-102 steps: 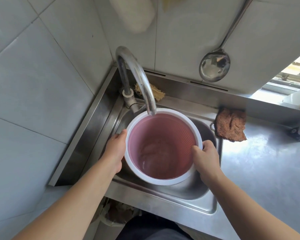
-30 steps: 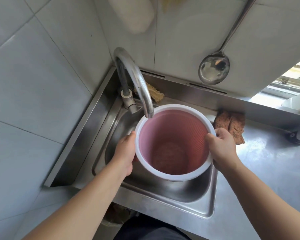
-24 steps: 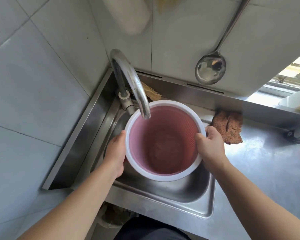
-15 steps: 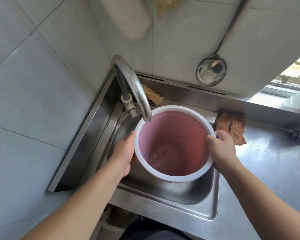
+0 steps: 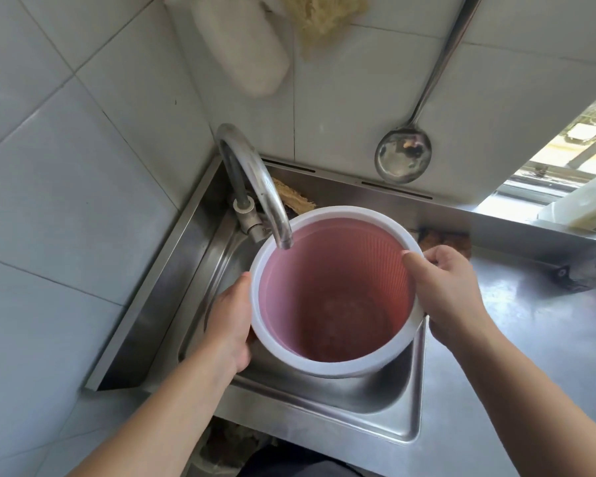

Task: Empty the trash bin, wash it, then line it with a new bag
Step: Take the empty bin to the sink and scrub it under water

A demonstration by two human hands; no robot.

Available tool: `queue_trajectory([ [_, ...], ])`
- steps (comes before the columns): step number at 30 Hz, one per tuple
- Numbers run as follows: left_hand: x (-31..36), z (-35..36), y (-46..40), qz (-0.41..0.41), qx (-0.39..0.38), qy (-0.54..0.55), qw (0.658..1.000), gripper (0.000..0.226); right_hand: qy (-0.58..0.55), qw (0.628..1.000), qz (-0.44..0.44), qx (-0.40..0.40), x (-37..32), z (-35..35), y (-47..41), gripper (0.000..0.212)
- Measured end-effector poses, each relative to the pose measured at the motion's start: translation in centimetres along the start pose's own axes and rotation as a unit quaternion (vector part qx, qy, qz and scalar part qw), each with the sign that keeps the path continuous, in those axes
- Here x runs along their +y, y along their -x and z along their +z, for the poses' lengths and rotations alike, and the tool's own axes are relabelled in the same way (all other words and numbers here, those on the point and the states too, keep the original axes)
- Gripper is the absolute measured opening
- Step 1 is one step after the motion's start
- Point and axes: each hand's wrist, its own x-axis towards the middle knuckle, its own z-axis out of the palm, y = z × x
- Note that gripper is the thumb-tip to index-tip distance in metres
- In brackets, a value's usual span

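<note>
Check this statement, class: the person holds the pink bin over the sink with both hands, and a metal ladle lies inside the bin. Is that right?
Not quite. The ladle hangs on the tiled wall, not inside the pink bin. The head view shows it. The left hand and right hand do hold the bin over the sink.

the round plastic trash bin (image 5: 334, 290) is pink inside with a fine ribbed grid pattern and a white rim. the curved metal tap (image 5: 255, 180), steel sink (image 5: 375, 404) and worktop (image 5: 530, 339) are silver-grey. the wall tiles (image 5: 66, 166) are pale grey-white. the crumpled cloth (image 5: 444, 241) is brown.
</note>
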Motion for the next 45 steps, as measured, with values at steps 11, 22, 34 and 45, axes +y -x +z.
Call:
queue_trajectory([
  [11, -0.5, 2.9, 1.6, -0.089, -0.003, 0.100, 0.991, 0.042, 0.096, 0.994, -0.053, -0.019, -7.2, -4.1, 1.4, 0.040],
  [22, -5.3, 4.5, 1.8, -0.206, -0.030, 0.136, 0.969, 0.043, 0.228, 0.971, -0.041, -0.050, -8.0, -2.3, 1.9, 0.035],
  [34, -8.2, 4.6, 0.9, -0.260, -0.072, 0.200, 0.942, 0.042, 0.269, 0.957, -0.032, -0.101, -8.2, 0.6, 2.4, 0.034],
  [45, -11.1, 5.6, 0.6, -0.312, -0.118, 0.258, 0.907, 0.041, 0.362, 0.921, -0.049, -0.133, -8.5, 4.3, 0.5, 0.036],
])
